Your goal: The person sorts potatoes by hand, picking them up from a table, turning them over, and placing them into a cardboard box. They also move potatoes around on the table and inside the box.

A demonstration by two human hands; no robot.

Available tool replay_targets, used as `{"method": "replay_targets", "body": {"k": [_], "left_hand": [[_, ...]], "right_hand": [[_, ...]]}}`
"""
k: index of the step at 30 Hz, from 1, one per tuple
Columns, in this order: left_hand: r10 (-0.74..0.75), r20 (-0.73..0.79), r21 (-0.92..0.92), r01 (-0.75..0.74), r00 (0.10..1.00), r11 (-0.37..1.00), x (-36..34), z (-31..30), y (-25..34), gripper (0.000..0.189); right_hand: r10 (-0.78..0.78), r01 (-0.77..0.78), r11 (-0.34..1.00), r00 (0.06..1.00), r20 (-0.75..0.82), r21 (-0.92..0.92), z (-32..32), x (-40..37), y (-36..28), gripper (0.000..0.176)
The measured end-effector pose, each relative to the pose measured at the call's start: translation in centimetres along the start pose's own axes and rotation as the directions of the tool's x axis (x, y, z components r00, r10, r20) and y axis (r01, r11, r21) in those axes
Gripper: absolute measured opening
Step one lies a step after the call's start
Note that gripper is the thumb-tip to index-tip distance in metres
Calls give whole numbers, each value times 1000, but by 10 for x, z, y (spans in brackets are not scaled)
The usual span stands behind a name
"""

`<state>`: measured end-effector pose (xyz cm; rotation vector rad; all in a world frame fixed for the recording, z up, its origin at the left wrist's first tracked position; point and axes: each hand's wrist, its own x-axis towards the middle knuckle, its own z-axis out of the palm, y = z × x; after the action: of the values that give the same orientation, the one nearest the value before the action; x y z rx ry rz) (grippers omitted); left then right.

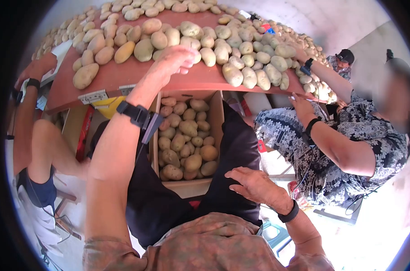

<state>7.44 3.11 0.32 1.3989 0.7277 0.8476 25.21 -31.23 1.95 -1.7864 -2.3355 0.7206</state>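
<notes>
My left hand (pixel 171 63) reaches over the front of the reddish-brown table, among the potatoes heaped there. Its curled fingers close on a pale potato (pixel 197 56), partly hidden behind them. My right hand (pixel 254 184) hangs over my right thigh with the fingers stretched out and nothing in them. Between my knees is an open cardboard box (pixel 217 122), holding many potatoes (pixel 188 128) of yellow and pinkish tone. Across the table (pixel 119 74), loose potatoes (pixel 234 40) lie in a wide heap.
A co-worker in a patterned dress (pixel 363 122) sits at the right, one arm stretched to the heap. Another person's arm and knee (pixel 51 140) are at the left. Metal hinges (pixel 93 96) sit on the table's front edge, and a yellow container (pixel 110 107) is below it.
</notes>
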Motion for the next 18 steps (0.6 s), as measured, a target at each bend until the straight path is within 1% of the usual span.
{"method": "replay_targets", "body": {"k": [2, 4, 6, 8, 9, 11, 12, 14, 15, 17, 18], "left_hand": [[-43, 2, -1, 43, 999, 999, -6, -4, 0, 25], [-21, 11, 21, 21, 1000, 1000, -7, -6, -2, 26], [-41, 8, 42, 41, 999, 998, -8, -5, 0, 25], [-21, 15, 61, 20, 1000, 998, -13, -3, 2, 25], [-20, 40, 47, 18, 999, 999, -11, -4, -1, 25], [-10, 93, 10, 9, 996, 1000, -13, -4, -2, 23], [7, 97, 11, -8, 995, 1000, -13, -5, -5, 23], [-6, 92, 39, 2, 996, 999, -11, -4, -10, 22], [3, 114, 95, -14, 994, 995, -14, -1, -3, 22], [10, 122, 109, -24, 992, 994, -13, 0, -3, 23], [7, 126, 123, -22, 992, 992, -12, 0, -4, 23]], "right_hand": [[-34, 34, 999, 999, -20, -24, -7, 3, -3, 33], [-47, 45, 998, 998, -40, -48, -16, 3, -7, 32], [-52, 47, 996, 997, -58, -72, -22, 1, -9, 32], [-64, 61, 997, 996, -68, -41, -26, -2, -11, 31], [-67, 62, 996, 995, -79, -56, -29, -1, -11, 31], [-19, 20, 1000, 999, -47, 21, -33, -2, -12, 31], [-20, 20, 1000, 998, -61, 9, -35, 0, -10, 31], [-83, 87, 995, 993, -82, 54, -36, 4, -3, 31], [-84, 88, 995, 992, -93, 45, -38, 6, -2, 31], [-101, 116, 976, 991, -86, 186, -39, 10, -1, 31], [-118, 135, 972, 988, -95, 194, -37, 12, -1, 29]]}}
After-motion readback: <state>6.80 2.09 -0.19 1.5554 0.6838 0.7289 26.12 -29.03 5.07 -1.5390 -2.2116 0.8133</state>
